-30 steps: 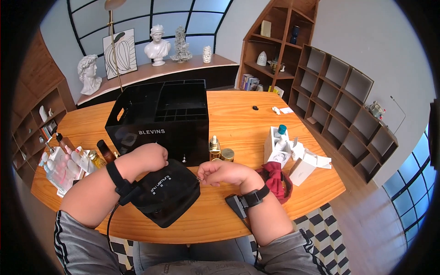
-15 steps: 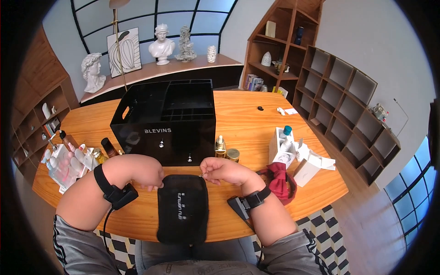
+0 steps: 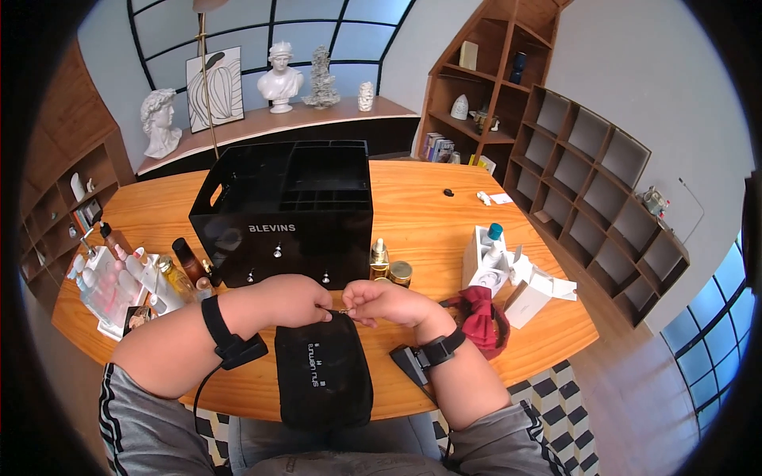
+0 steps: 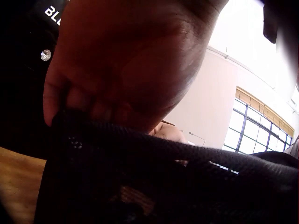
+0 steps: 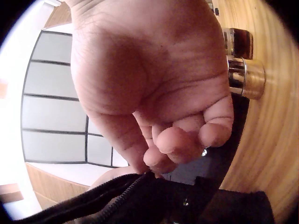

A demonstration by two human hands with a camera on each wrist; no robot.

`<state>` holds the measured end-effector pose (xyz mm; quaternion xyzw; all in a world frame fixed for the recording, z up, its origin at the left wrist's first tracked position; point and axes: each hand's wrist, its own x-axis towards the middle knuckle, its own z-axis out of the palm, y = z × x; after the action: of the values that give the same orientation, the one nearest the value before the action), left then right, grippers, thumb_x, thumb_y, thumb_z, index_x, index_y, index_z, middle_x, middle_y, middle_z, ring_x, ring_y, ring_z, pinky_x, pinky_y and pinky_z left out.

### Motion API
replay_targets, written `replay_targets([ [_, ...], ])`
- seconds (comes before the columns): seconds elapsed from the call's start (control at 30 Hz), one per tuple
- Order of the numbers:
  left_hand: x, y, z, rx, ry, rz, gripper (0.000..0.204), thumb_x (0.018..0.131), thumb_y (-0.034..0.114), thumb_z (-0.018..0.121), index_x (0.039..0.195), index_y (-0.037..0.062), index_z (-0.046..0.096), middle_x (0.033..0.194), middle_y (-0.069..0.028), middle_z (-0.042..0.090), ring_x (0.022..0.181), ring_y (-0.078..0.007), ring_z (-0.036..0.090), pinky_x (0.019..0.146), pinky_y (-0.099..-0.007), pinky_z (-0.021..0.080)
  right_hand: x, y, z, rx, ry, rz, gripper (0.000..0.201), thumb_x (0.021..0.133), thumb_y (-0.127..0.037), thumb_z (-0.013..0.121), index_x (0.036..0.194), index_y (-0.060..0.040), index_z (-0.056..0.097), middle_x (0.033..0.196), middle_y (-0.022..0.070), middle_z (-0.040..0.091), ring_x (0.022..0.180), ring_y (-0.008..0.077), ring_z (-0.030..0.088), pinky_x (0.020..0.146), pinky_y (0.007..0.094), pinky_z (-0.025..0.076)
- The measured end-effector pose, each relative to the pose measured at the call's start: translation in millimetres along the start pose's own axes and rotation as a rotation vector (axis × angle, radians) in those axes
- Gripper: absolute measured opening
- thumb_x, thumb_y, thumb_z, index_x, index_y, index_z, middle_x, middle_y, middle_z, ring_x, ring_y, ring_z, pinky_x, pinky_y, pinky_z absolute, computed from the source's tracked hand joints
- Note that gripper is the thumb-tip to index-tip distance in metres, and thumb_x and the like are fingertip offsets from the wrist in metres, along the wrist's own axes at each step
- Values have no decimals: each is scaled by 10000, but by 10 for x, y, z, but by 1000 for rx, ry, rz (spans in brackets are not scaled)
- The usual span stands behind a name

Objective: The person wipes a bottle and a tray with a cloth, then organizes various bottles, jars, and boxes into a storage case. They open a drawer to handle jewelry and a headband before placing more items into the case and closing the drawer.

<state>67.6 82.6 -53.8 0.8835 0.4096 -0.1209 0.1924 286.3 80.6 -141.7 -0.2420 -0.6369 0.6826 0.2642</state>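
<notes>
A black zip pouch (image 3: 325, 381) with white lettering hangs at the table's front edge, below both hands. My left hand (image 3: 298, 301) grips its top edge, with the fingers curled over the dark fabric in the left wrist view. Close beside it, my right hand (image 3: 385, 303) pinches the small metallic zipper pull at the pouch's top right corner. In the right wrist view, zipper teeth (image 5: 117, 203) run along the pouch's edge up to the thumb and fingertips. The other right fingers (image 5: 174, 140) curl loosely.
Behind the hands stands a black organizer box (image 3: 278, 238) with compartments. Cosmetic bottles in a clear holder (image 3: 111, 293) are at the left. A dropper bottle (image 3: 379, 258) and gold jar (image 3: 400, 274) stand right of the box. Farther right are a red bow headband (image 3: 480, 317) and white boxes (image 3: 536, 293).
The pouch went from tilted to hanging upright, its lettering turned toward me. My left hand moved off its left side, then right along the top edge to near my right hand.
</notes>
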Motion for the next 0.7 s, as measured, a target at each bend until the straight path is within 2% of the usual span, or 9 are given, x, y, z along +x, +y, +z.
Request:
replay_targets([
  [0.1, -60, -55, -7, 44, 63, -51, 269, 924, 333, 608, 1010, 104, 721, 806, -124, 678, 788, -278, 659, 708, -381, 503, -3, -16, 25, -48, 1, 26, 48, 937, -39, 578, 948, -60, 537, 780, -11, 556, 664, 73, 501, 598, 221, 393],
  [0.33, -233, -405, -16, 172, 195, -279, 246, 874, 284, 609, 938, 89, 745, 859, -160, 693, 852, -366, 657, 771, -435, 519, -75, -53, 7, -88, -17, 82, 46, 929, -40, 581, 948, -57, 543, 797, -6, 559, 665, 78, 504, 602, 228, 405],
  [0.47, -377, -626, -28, 362, 58, -406, 277, 835, 306, 622, 953, 92, 753, 868, -171, 701, 872, -360, 666, 744, -444, 523, -90, -28, -118, -53, 43, 54, 45, 911, -37, 591, 940, -47, 559, 781, 7, 564, 643, 89, 505, 589, 233, 406],
  [0.6, -564, -556, -150, 360, -317, -351, 278, 833, 318, 612, 894, 89, 756, 840, -140, 709, 832, -329, 670, 712, -431, 512, -51, -35, -99, -49, 97, 48, 48, 903, -32, 598, 935, -38, 562, 770, 16, 565, 634, 96, 507, 580, 233, 403],
  [0.7, -552, -451, -185, 217, -502, -291, 282, 841, 333, 609, 852, 91, 752, 838, -131, 709, 820, -329, 665, 702, -441, 505, -54, -56, -87, -66, 87, 50, 48, 909, -38, 603, 934, -41, 562, 761, 11, 561, 635, 93, 509, 578, 230, 403],
])
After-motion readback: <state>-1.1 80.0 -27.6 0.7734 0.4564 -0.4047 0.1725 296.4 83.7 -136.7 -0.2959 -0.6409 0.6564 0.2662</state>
